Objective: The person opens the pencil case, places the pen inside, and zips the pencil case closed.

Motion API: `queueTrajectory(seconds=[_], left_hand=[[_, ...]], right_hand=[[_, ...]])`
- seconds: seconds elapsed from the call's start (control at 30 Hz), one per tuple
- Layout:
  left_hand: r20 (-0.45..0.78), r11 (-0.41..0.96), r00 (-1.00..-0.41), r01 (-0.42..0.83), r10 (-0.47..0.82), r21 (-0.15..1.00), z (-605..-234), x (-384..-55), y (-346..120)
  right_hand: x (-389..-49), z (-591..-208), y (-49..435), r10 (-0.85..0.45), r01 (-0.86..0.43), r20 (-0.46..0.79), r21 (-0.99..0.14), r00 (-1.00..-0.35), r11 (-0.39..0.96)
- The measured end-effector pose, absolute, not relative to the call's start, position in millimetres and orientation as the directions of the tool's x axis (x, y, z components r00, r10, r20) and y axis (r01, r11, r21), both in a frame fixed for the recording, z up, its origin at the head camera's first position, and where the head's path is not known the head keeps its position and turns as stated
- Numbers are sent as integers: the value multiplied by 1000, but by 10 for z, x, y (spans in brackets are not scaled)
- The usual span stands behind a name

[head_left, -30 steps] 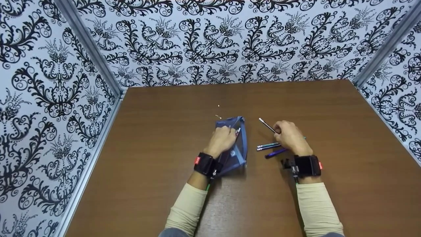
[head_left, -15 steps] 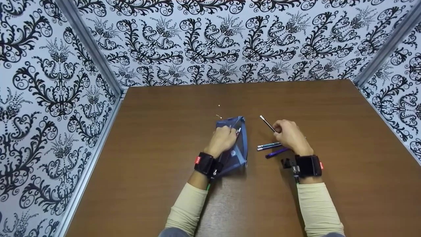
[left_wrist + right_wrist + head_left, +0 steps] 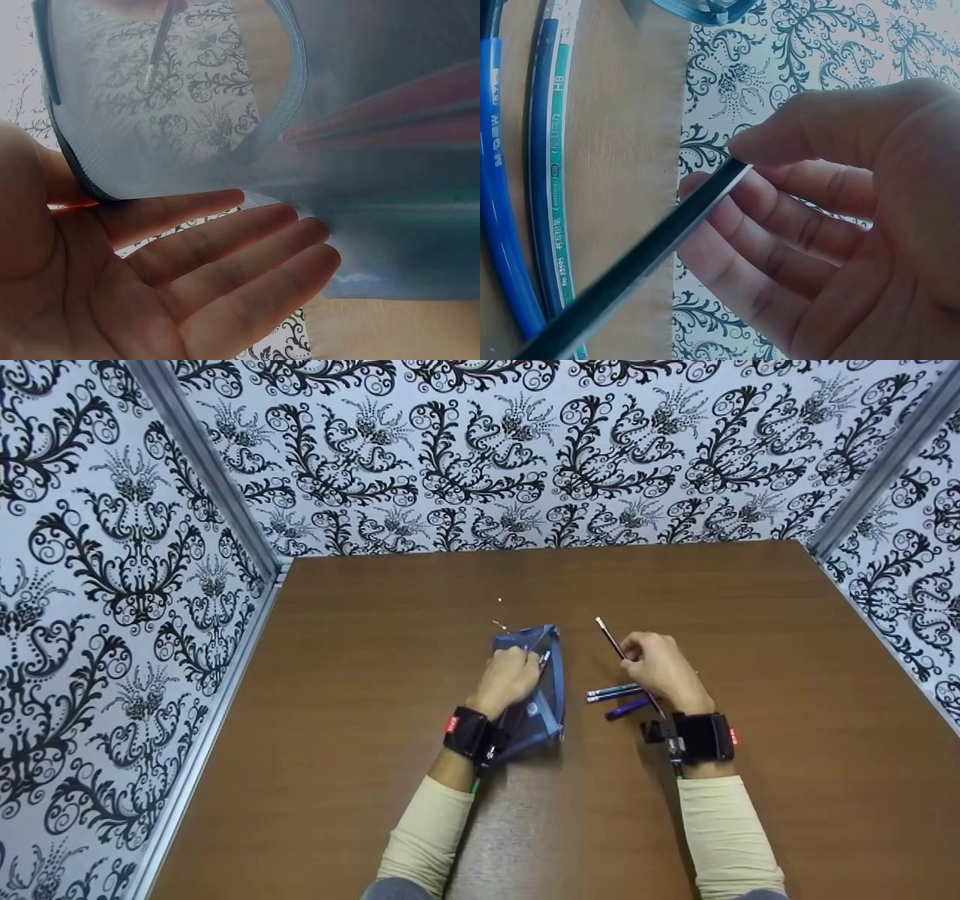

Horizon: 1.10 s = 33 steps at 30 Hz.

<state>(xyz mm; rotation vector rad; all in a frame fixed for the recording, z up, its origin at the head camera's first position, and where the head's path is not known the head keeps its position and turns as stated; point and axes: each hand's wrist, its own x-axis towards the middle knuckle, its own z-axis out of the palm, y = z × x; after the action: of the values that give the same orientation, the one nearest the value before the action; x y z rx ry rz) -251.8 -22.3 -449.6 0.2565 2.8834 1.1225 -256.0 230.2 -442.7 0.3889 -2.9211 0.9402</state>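
Observation:
My left hand (image 3: 510, 679) holds a translucent blue zip pencil case (image 3: 534, 727) by its edge, the thumb on one side and nearly straight fingers on the other. The case's mouth gapes to the right. Through its wall in the left wrist view, reddish pencils (image 3: 390, 112) and a greenish shape show. To the right, my right hand (image 3: 660, 667) pinches a dark pencil (image 3: 610, 637) between thumb and fingertips, its white-tipped end pointing up and away. Below that hand, a green pencil (image 3: 558, 172), a dark blue pencil (image 3: 540, 165) and a blue pen (image 3: 499, 180) lie on the table.
The brown wooden table (image 3: 360, 675) meets patterned walls (image 3: 480, 457) at the back and sides. Small pale specks (image 3: 499, 625) lie just beyond the pencil case. Wrist cameras (image 3: 469, 735) are strapped to both arms.
The dark pencil has turned in my right hand: its white-tipped end has swung away from me and its other end now shows near the wrist. The left hand and pencil case have not moved.

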Motion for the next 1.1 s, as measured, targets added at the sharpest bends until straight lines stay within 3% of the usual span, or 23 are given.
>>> queueTrajectory(seconds=[1.1], left_hand=[[26,739,-986,143,168,659,-4505,-2517,-221]], right_hand=[[-2555,-4374,2267,-180,-243,163,-608,-970,756]])
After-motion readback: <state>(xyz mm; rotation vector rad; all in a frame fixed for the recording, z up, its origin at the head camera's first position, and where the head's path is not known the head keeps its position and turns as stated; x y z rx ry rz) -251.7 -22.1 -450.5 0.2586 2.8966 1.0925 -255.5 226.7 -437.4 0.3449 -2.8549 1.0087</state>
